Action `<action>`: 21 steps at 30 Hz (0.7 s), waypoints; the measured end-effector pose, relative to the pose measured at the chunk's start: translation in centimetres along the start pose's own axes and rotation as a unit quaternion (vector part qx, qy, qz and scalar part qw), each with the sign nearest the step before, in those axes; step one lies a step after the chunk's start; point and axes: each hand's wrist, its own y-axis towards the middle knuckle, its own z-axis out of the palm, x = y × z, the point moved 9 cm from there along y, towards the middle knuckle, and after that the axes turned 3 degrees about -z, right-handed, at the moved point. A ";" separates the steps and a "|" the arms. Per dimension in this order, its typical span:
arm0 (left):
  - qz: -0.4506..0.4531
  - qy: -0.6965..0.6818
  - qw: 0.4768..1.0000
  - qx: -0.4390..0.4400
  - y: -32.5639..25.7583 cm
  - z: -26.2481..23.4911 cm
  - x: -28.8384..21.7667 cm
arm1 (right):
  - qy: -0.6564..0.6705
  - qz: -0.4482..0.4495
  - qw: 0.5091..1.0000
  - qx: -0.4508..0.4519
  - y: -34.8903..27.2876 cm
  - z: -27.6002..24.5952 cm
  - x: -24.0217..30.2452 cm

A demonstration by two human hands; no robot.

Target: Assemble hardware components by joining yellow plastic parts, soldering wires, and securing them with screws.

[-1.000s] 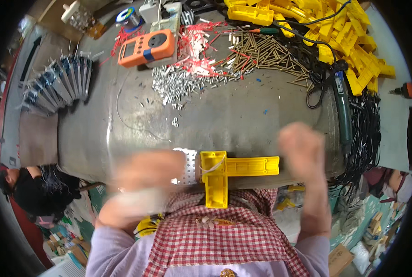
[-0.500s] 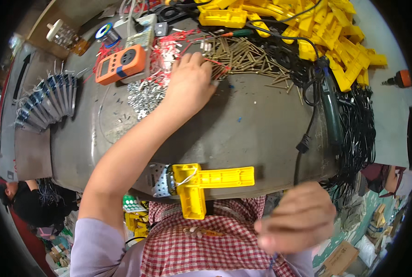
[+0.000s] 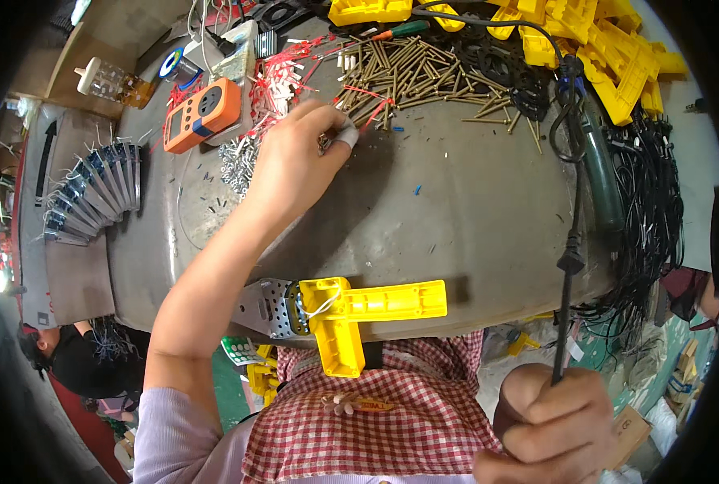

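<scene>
My left hand (image 3: 299, 157) is closed over the table beside a heap of white sleeves with red wires (image 3: 275, 89). Its fingertips curl around something small that I cannot make out; the thumb has a pale wrap. Low at the right, my right hand (image 3: 557, 423) is wrapped round a black cord (image 3: 565, 323), which runs taut up past a thicker sleeve on it. A yellow plastic housing half (image 3: 391, 301), its hollow side up, rests at the table's near edge. White wires cross it, and a perforated metal plate (image 3: 279, 308) sits at its left end.
Long brass-coloured screws (image 3: 408, 73) lie piled at the back, with small silver parts (image 3: 238, 161) left of my wrist. An orange meter (image 3: 202, 115) stands at back left. Yellow housings (image 3: 625, 64), a dark green tool (image 3: 601, 177) and bundled black cables (image 3: 650, 194) fill the right.
My right hand has moved down and right, and the black cord now stretches taut from it. My left hand has drawn back slightly from the screws, fingers curled. The whole view has shifted a little.
</scene>
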 end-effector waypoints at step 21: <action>-0.010 0.001 0.993 0.118 -5.6 1.2 0.2 | 0.022 0.091 0.993 0.076 1.4 2.8 2.8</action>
